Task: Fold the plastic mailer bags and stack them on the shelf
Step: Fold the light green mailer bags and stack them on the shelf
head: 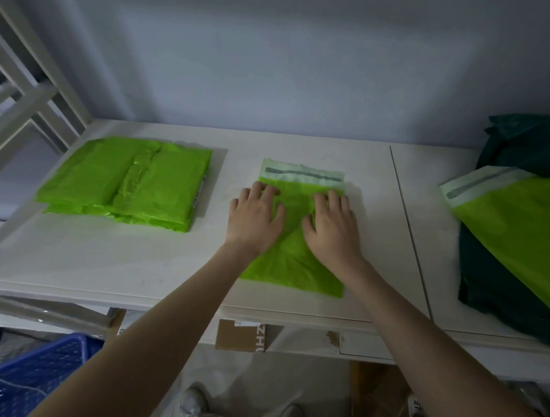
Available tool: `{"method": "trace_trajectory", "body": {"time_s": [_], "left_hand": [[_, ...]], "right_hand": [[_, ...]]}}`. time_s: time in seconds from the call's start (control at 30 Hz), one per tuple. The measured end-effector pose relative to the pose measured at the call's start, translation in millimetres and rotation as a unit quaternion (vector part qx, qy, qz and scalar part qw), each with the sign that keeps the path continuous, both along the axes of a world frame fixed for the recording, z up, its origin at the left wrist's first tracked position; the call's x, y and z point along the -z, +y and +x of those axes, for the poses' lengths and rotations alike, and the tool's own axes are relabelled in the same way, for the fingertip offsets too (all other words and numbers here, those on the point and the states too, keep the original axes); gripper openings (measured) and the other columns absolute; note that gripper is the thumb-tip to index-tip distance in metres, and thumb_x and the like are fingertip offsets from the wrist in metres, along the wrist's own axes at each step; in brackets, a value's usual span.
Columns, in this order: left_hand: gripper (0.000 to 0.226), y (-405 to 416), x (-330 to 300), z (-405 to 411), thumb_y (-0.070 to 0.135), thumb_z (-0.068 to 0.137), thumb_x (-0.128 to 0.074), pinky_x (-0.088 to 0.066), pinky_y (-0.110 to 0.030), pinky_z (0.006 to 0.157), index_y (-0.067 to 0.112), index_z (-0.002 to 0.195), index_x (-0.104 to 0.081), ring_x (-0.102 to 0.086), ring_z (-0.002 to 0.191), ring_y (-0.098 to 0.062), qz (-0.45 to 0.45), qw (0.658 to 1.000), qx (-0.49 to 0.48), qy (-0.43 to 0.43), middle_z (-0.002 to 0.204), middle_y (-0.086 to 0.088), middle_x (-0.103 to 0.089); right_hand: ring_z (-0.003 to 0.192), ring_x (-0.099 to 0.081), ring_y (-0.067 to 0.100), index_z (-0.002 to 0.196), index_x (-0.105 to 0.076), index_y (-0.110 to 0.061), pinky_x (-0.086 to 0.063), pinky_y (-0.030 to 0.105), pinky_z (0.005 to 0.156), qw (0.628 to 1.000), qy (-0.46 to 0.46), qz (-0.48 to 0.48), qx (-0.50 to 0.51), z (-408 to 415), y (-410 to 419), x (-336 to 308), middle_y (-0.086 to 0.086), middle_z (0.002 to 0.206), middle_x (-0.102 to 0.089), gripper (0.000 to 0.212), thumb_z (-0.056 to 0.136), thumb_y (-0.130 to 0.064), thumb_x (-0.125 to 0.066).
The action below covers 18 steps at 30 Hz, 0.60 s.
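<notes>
A bright green plastic mailer bag (293,266) lies flat on the white shelf (137,265), its pale adhesive flap pointing toward the wall. My left hand (255,217) and my right hand (331,225) rest palm down on its upper half, side by side, fingers spread, pressing the plastic flat. Neither hand grips anything. To the left sits a stack of folded green bags (125,183). At the right edge an unfolded green bag (518,218) lies on top of a pile of dark green bags (531,148).
A white wall runs behind the shelf, and a white metal frame (27,99) rises at the left. Below the shelf's front edge are a blue plastic basket (26,377), cardboard boxes (244,336) and my shoes on the floor. A seam (409,231) divides the shelf board.
</notes>
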<state>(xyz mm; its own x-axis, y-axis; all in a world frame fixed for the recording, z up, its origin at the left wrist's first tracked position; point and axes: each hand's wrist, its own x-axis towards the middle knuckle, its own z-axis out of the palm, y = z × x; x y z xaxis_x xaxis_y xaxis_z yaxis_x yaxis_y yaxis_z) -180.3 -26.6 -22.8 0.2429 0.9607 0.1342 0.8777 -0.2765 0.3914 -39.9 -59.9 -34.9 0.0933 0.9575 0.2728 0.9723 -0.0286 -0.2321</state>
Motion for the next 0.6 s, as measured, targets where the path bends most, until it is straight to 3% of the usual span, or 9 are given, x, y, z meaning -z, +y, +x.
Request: {"method": "trace_trajectory", "body": {"time_s": [0.1, 0.2, 0.3, 0.47, 0.6], "left_hand": [[0.044, 20.1, 4.8, 7.9, 0.023, 0.097, -0.033, -0.025, -0.036, 0.108, 0.01, 0.138, -0.042, -0.033, 0.135, -0.024, 0.027, 0.996, 0.082, -0.01, 0.145, -0.007, -0.039], [0.05, 30.3, 20.1, 10.1, 0.024, 0.101, -0.027, -0.008, -0.035, 0.117, 0.011, 0.149, -0.019, -0.009, 0.146, -0.019, -0.034, 0.984, 0.163, 0.062, 0.158, -0.003, -0.014], [0.052, 28.5, 34.8, 8.1, 0.027, 0.102, -0.024, -0.002, -0.032, 0.118, 0.019, 0.151, -0.009, 0.0, 0.146, -0.013, -0.06, 0.983, 0.156, 0.077, 0.159, 0.005, -0.003], [0.054, 23.2, 35.7, 10.8, 0.026, 0.1, -0.027, 0.0, -0.031, 0.117, 0.021, 0.15, -0.009, 0.001, 0.146, -0.012, -0.046, 0.989, 0.126, 0.067, 0.159, 0.006, -0.003], [0.054, 22.1, 34.8, 12.1, 0.028, 0.098, -0.032, -0.001, -0.03, 0.118, 0.024, 0.15, -0.016, -0.001, 0.146, -0.011, -0.048, 0.992, 0.106, 0.047, 0.159, 0.007, -0.006]], "right_hand": [[0.112, -0.054, 0.036, 0.118, -0.057, 0.001, -0.047, 0.044, 0.089, 0.998, 0.015, -0.046, -0.043, -1.3, 16.6, -1.4, 0.021, 0.123, -0.056, 0.061, 0.08, -0.033, -0.025], [0.142, -0.022, 0.024, 0.145, -0.029, -0.005, -0.021, 0.046, 0.113, 0.99, -0.001, -0.115, -0.077, -3.4, 23.2, 8.0, 0.01, 0.154, -0.025, 0.057, 0.095, -0.032, -0.024], [0.146, -0.003, 0.014, 0.15, -0.012, -0.013, -0.003, 0.044, 0.117, 0.985, -0.004, -0.152, -0.083, -1.9, 22.2, 18.6, -0.001, 0.159, -0.006, 0.054, 0.101, -0.029, -0.026], [0.146, -0.003, 0.012, 0.151, -0.012, -0.017, -0.003, 0.039, 0.118, 0.984, 0.008, -0.155, -0.084, 3.8, 25.2, 18.3, -0.003, 0.159, -0.005, 0.056, 0.099, -0.034, -0.028], [0.146, 0.002, 0.02, 0.151, -0.009, -0.016, 0.0, 0.039, 0.118, 0.987, 0.012, -0.157, -0.029, 5.8, 24.2, 21.1, 0.004, 0.159, 0.001, 0.066, 0.096, -0.043, -0.033]]}}
